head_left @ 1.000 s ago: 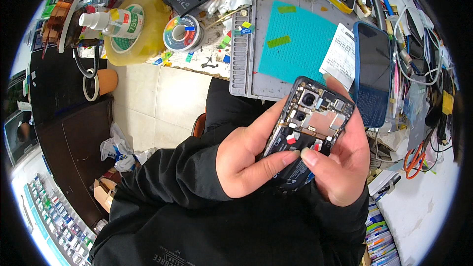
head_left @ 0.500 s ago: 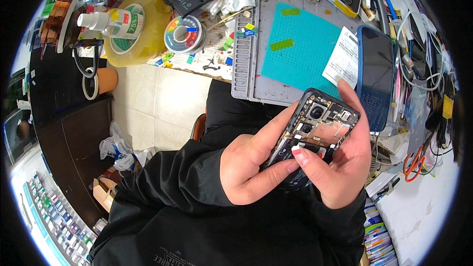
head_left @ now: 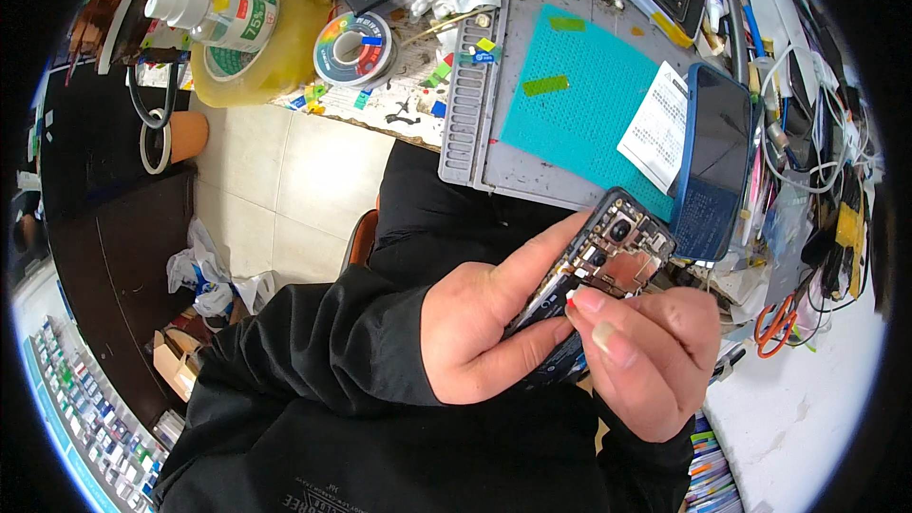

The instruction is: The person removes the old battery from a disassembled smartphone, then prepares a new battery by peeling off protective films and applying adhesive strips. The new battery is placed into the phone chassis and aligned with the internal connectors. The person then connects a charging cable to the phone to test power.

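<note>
An opened smartphone [head_left: 627, 268] with its back cover off lies tilted in my left hand [head_left: 480, 328]. Its camera modules and a copper-coloured plate show at the upper end, and a black battery fills the lower part. My left fingers and thumb are closed round its left edge. Over the phone's lower right side is my right hand [head_left: 655, 351], its fingers bent together. At the fingertips a small white-and-red tab [head_left: 572, 298] sticks out beside the battery's top edge. My right hand covers much of the phone's lower right side.
Beyond the phone lies a grey work tray [head_left: 532, 185] with a teal mat [head_left: 560, 123]. A white printed card [head_left: 655, 128] and a dark blue phone [head_left: 717, 161] lie to the right. A solder spool [head_left: 328, 62], a spray bottle [head_left: 204, 14] and orange-handled scissors [head_left: 774, 328] are around.
My right hand has let go of the phone's right edge and curled its fingers in towards the tab. The phone has tipped and sunk slightly, still in my left hand.
</note>
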The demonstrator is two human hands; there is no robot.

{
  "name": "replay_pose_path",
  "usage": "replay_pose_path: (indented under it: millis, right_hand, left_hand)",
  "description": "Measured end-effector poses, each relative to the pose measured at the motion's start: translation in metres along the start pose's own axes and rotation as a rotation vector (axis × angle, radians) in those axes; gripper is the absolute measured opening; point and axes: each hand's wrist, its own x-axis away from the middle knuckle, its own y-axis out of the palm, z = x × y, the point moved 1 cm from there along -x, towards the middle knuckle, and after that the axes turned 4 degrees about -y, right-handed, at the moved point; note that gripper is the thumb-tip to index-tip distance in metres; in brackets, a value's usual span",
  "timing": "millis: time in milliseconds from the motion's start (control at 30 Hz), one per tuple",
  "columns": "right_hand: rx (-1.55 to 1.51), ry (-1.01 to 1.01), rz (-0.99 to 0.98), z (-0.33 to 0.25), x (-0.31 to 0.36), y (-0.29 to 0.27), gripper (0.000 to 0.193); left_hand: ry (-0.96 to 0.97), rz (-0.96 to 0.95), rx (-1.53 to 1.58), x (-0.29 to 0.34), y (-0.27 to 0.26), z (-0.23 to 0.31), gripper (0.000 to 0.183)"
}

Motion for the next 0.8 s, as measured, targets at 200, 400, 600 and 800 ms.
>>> replay_pose_path:
  millis: [200, 400, 600, 800]
  right_hand:
    - [0.02, -0.007, -0.144, -0.004, 0.002, -0.011, 0.021]
    - [0.016, -0.012, -0.174, -0.005, 0.007, -0.014, 0.021]
    - [-0.001, -0.015, -0.111, -0.006, 0.013, -0.011, 0.02]
    - [-0.018, -0.022, -0.102, -0.006, 0.016, -0.012, 0.025]
  left_hand:
    - [0.02, -0.009, -0.017, 0.0, 0.002, 0.004, 0.075]
    - [0.014, -0.024, -0.018, -0.001, 0.005, 0.005, 0.075]
    - [0.006, -0.037, -0.008, 0.001, 0.006, 0.008, 0.071]
    - [0.043, -0.071, 0.037, 0.0, 0.004, 0.008, 0.068]
